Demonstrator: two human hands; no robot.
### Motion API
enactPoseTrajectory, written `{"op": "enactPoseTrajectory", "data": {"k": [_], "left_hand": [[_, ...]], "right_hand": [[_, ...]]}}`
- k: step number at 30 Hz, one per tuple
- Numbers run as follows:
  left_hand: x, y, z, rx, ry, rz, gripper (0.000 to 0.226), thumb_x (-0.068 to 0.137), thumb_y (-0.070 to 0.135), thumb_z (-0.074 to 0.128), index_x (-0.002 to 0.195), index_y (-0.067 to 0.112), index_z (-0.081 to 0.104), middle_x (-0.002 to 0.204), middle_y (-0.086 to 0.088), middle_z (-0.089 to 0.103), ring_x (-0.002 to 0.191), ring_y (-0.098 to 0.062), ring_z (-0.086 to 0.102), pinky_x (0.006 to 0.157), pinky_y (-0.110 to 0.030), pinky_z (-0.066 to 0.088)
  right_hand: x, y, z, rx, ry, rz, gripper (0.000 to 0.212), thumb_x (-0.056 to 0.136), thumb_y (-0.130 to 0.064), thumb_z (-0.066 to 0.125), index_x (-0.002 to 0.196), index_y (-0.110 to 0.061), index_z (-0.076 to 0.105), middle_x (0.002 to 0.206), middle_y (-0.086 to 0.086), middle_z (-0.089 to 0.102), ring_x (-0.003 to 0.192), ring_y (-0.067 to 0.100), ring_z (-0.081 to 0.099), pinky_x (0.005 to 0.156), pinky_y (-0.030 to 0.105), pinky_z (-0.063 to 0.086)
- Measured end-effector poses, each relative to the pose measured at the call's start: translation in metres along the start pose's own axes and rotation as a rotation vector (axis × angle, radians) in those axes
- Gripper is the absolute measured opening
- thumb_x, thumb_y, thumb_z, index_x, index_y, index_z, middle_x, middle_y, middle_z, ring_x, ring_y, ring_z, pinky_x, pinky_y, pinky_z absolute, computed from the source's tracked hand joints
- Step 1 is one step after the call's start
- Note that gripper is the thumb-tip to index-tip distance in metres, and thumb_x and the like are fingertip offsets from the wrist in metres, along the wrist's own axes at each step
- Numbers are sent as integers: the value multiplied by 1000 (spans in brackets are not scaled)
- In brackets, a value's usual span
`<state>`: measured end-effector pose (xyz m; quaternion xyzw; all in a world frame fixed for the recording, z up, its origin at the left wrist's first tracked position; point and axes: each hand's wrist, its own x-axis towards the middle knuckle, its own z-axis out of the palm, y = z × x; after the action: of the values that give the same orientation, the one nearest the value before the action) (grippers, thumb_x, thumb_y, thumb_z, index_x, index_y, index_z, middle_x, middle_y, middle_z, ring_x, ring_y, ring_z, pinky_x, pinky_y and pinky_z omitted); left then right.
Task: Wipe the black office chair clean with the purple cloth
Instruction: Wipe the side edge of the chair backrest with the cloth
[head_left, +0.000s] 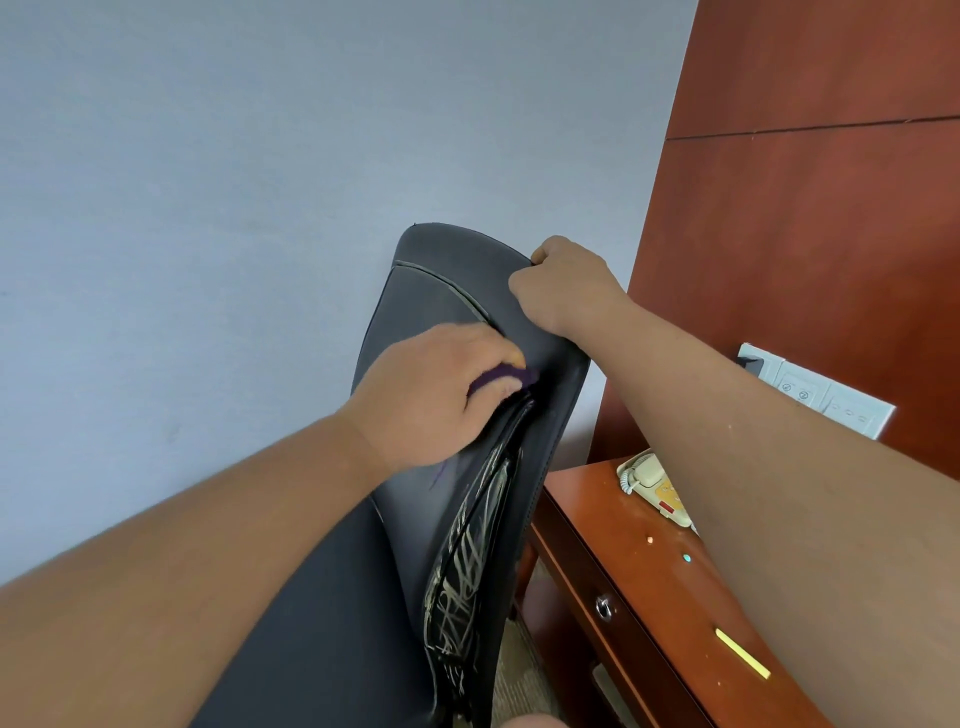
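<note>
The black office chair fills the middle of the head view, seen from behind its tall backrest, which carries pale scratch marks lower down. My left hand grips the purple cloth and presses it against the backrest's middle; only a small bunch of cloth shows under my fingers. My right hand grips the backrest's upper right edge, fingers curled round the rim.
A reddish wooden desk stands right of the chair, with a cream telephone, a yellow strip and a drawer lock. A wall socket panel sits on the wooden panel behind. A grey-blue wall lies beyond.
</note>
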<state>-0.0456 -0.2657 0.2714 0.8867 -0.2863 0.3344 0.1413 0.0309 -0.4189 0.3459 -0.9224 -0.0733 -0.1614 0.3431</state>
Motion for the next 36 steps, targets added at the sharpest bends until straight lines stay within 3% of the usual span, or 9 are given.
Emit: {"op": "enactPoseTrajectory", "data": {"k": [3,6,10,15,22,32,36], "left_hand": [[13,15,7,-17,68,-159,18,93,40,48,106,37,60,101,17,58,96,-9,54,77,-33,48],[7,34,22,-56,105,-175,19,94,41,49,107,35,62,101,16,58,95,-8,54,75,-29,47],[-16,45,29,-38,189,-46,19,95,37,52,108,29,63,107,16,61,92,-8,54,72,-25,48],[-21,38,22,168,81,237,17,94,28,58,107,27,68,105,9,62,80,-14,50,58,-25,43],[5,41,5,41,201,44,22,96,34,50,111,29,65,107,11,60,91,-16,54,70,-35,50],[-38,25,39,197,50,267,17,95,27,54,107,25,66,105,6,61,77,-18,48,57,-33,47],[-45,18,31,185,12,158,20,96,32,51,108,29,67,102,9,60,80,-17,53,60,-36,50]], "right_hand": [[0,1,0,2,8,6,28,82,-21,46,109,-19,52,92,-6,52,73,12,51,54,28,33],[-1,4,-2,-8,9,2,27,82,-22,46,108,-21,52,93,-7,52,76,12,53,55,28,35],[0,5,-1,3,8,1,26,82,-23,47,107,-21,52,93,-8,51,76,10,52,55,28,35],[0,2,-1,3,12,3,27,82,-22,47,107,-20,53,91,-8,51,73,10,51,54,28,33],[2,0,-1,-3,9,2,30,82,-20,47,112,-19,53,95,-5,53,76,11,52,54,28,34],[2,5,0,-57,37,-29,27,80,-21,48,105,-18,57,90,-9,51,73,11,52,54,26,35],[1,3,3,-87,111,-45,25,74,-18,49,98,-18,57,85,-8,52,68,13,53,52,25,35]]}}
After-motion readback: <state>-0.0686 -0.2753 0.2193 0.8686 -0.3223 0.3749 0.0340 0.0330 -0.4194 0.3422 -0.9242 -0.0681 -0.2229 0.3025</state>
